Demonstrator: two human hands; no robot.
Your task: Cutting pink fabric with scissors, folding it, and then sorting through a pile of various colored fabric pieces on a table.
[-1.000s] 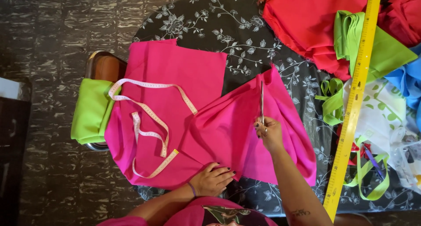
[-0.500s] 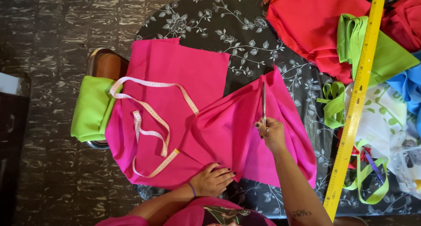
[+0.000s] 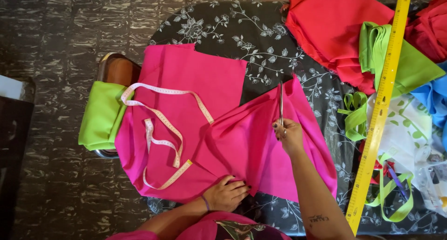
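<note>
A large pink cloth (image 3: 186,86) lies spread over the left part of a round table with a black floral cover (image 3: 223,28). My right hand (image 3: 288,135) grips a pair of scissors (image 3: 281,102), blades pointing away from me along the far edge of a raised fold of the pink cloth. My left hand (image 3: 228,193) presses flat on the cloth's near edge. A pale measuring tape (image 3: 163,137) lies looped on the pink cloth, left of the fold.
A long yellow ruler (image 3: 379,109) runs diagonally down the right side. Red cloth (image 3: 335,30), green cloth (image 3: 400,63), blue cloth (image 3: 435,98) and green straps (image 3: 356,116) crowd the right. A folded green cloth (image 3: 100,114) rests on a chair (image 3: 118,70) at the left.
The scissors and my right hand have edged slightly farther along the pink cloth. My left hand stays pressed in place.
</note>
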